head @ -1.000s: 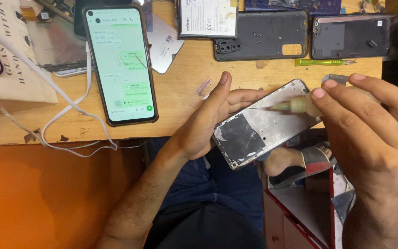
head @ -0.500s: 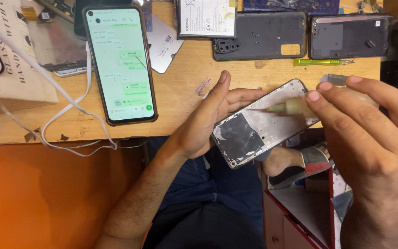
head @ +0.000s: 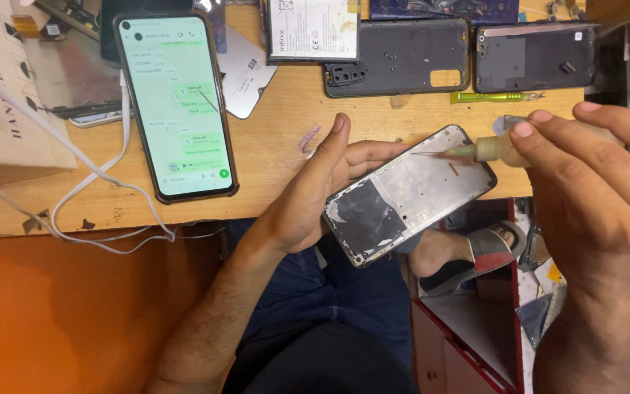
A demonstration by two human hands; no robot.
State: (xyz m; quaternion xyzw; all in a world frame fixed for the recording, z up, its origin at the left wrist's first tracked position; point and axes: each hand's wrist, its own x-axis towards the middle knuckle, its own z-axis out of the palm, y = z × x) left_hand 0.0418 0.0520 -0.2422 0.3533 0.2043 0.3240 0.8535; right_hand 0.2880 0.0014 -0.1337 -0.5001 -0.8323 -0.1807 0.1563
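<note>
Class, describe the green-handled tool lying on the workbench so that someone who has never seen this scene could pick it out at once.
Start at the wooden workbench and look to its far right side, where two dark phone back covers lie side by side. Just below the right-hand cover lies the green-handled tool, flat on the wood. It is the only slim, bright yellow-green stick there, with a thin metal tip pointing right.

Bare wooden desk (head: 278, 157) between the lit green-screened phone (head: 176, 106) and the stripped grey phone frame (head: 410, 193); white cables (head: 103, 211) obstruct leftward.
</note>
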